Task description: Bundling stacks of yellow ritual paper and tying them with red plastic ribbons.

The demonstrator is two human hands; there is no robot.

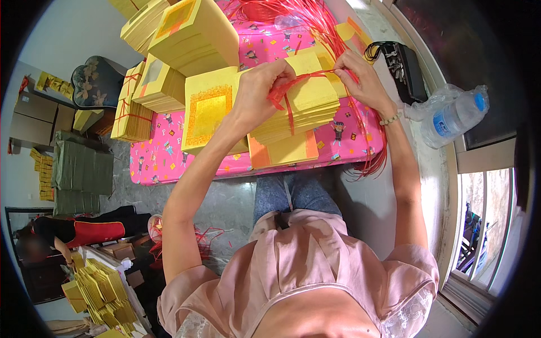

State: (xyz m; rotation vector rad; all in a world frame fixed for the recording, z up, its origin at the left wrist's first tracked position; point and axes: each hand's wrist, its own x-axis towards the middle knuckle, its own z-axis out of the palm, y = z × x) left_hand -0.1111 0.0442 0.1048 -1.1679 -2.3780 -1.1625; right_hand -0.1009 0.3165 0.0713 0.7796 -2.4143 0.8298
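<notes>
A stack of yellow paper sheets (301, 115) lies in front of me on the pink table, with red plastic ribbon (289, 107) wrapped around it. My left hand (260, 93) is closed on the ribbon at the stack's left side, fingers pinched over it. At the upper right of the stack, my right hand (363, 81) pinches the other stretch of ribbon, which runs taut between both hands across the top. Underneath sits another yellow paper stack (284, 152) with orange patches. A yellow stack with an orange-framed square (209, 115) stands just left of my left hand.
Tall yellow stacks (194, 42) and tied bundles (131, 118) fill the table's left side. Loose red ribbons (327, 34) hang over its right part. A plastic bottle (451, 121) and black bag (408, 73) lie on the right ledge. Another person (84, 231) works at lower left.
</notes>
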